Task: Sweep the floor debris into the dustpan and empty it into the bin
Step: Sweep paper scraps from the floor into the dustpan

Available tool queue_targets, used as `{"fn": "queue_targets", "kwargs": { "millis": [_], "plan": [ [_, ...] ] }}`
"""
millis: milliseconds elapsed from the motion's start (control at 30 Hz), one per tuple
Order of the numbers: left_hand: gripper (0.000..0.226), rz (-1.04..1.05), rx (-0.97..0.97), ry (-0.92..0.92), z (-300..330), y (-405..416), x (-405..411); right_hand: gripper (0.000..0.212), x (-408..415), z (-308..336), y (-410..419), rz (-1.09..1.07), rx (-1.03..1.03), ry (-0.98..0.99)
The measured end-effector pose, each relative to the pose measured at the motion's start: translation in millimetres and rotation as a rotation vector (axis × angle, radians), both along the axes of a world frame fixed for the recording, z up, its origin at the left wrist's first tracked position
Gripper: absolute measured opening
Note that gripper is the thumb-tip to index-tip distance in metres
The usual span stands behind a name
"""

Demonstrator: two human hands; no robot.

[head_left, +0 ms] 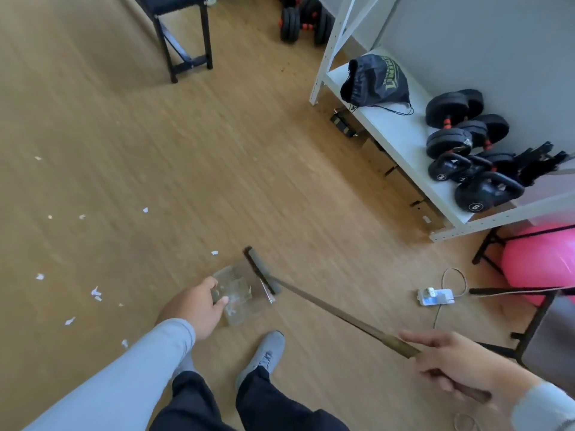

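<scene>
A clear plastic dustpan [238, 293] rests on the wooden floor in front of my feet, with pale scraps inside it. My left hand [194, 307] grips its near left edge. My right hand [457, 363] holds the end of a long wooden broom handle [339, 315]. The dark broom head [261, 270] lies against the dustpan's right rim. Several white paper scraps [95, 293] are scattered on the floor to the left. No bin is in view.
A white metal shelf [392, 132] with dumbbells, kettlebells and a black bag stands at the right. A pink ball [541, 262], a chair frame and a power strip [435, 296] with cable sit lower right. A black bench [183, 35] stands at the back.
</scene>
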State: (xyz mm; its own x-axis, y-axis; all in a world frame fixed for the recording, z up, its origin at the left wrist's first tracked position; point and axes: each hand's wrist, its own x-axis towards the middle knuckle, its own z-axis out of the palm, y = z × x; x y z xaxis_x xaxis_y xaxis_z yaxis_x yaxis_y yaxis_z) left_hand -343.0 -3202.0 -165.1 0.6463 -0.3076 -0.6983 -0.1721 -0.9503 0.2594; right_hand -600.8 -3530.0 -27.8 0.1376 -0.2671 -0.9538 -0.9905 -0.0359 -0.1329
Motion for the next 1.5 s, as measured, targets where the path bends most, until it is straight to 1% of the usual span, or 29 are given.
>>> {"fn": "queue_targets", "kwargs": {
  "millis": [67,133,233,300,367,433,467,533,567,633,733,800,900,1033,1133,1233,1367,1433,1500],
  "plan": [
    [0.045,0.003,-0.005,-0.009,-0.8,3.7,-2.5,0.05,4.9,9.3,1.1,0.062,-0.042,-0.01],
    [0.044,-0.006,-0.005,-0.017,-0.1,6.7,-4.4,0.051,14.2,-0.3,10.3,0.121,-0.11,-0.029],
    [0.044,-0.013,-0.012,-0.024,1.2,8.7,-7.0,0.048,34.3,-43.8,28.7,0.218,-0.2,-0.019],
    [0.045,-0.011,-0.014,-0.023,2.8,9.8,-7.5,0.039,50.5,-75.9,42.5,0.358,-0.244,0.015],
    [0.047,-0.009,-0.007,-0.023,4.1,12.3,-7.1,0.034,64.5,-96.6,58.1,0.453,-0.223,0.062],
    [0.048,-0.004,0.002,-0.028,5.8,15.7,-7.4,0.033,70.3,-103.6,72.2,0.495,-0.134,0.09],
    [0.049,-0.004,0.007,-0.033,6.5,17.0,-7.9,0.035,69.7,-102.0,77.3,0.487,-0.088,0.095],
    [0.049,-0.007,0.008,-0.033,8.0,18.5,-9.2,0.047,65.1,-89.2,80.8,0.453,0.012,0.11],
    [0.049,-0.008,0.008,-0.029,8.9,18.4,-9.9,0.047,61.4,-79.9,77.6,0.41,0.065,0.116],
    [0.048,-0.007,0.008,-0.023,10.0,17.3,-11.0,0.042,50.6,-60.1,60.3,0.242,0.134,0.088],
    [0.048,-0.004,0.001,-0.032,10.2,16.5,-12.4,0.036,28.0,-25.4,27.0,-0.019,0.161,-0.006],
    [0.048,-0.008,0.003,-0.041,11.0,18.5,-13.2,0.038,18.0,-0.3,15.7,-0.04,0.133,-0.028],
    [0.051,0.014,0.001,-0.041,14.6,29.9,-14.7,0.048,16.0,16.1,15.6,0.091,0.032,-0.048],
    [0.057,0.16,-0.002,-0.033,25.8,61.0,-17.5,0.058,44.1,-4.6,32.1,0.309,-0.109,-0.038],
    [0.057,0.322,-0.027,-0.053,29.1,86.6,-18.6,0.05,78.4,-27.9,52.5,0.351,-0.126,-0.055],
    [0.055,0.457,-0.034,-0.068,25.4,104.1,-14.6,0.046,110.0,-46.9,64.9,0.39,-0.153,-0.117],
    [0.055,0.571,-0.025,-0.076,13.2,121.0,-5.7,0.025,159.2,-65.0,93.0,0.449,-0.176,-0.128],
    [0.056,0.587,-0.027,-0.078,6.8,126.4,-2.6,0.024,179.6,-79.2,111.7,0.529,-0.191,-0.104],
    [0.057,0.589,-0.027,-0.075,2.6,131.3,-0.1,0.029,192.3,-93.8,131.6,0.624,-0.2,-0.065]
  ]
}}
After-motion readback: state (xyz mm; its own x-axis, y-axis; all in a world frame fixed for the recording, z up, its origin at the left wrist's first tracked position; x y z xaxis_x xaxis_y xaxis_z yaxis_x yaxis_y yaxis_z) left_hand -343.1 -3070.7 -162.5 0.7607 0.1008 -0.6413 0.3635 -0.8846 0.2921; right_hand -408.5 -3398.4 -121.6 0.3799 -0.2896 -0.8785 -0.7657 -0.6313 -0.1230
